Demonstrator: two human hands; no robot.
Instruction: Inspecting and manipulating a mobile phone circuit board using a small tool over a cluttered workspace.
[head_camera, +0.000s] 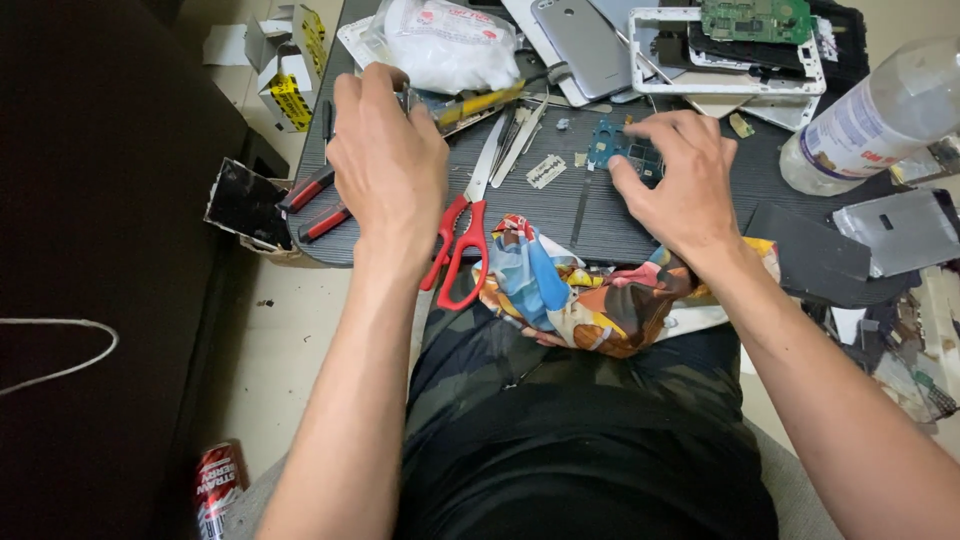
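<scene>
While the right hand (680, 180) pins a small blue circuit board (612, 146) under curled fingertips, the left hand (390, 150) closes around a yellow-handled tool (478, 103).

Both forearms reach forward, wrists bent down over the dark desk (560, 205). A thin razor blade (546, 171) between the hands could nick a finger; red-handled scissors (460, 240) beside the left wrist might get knocked off.
</scene>
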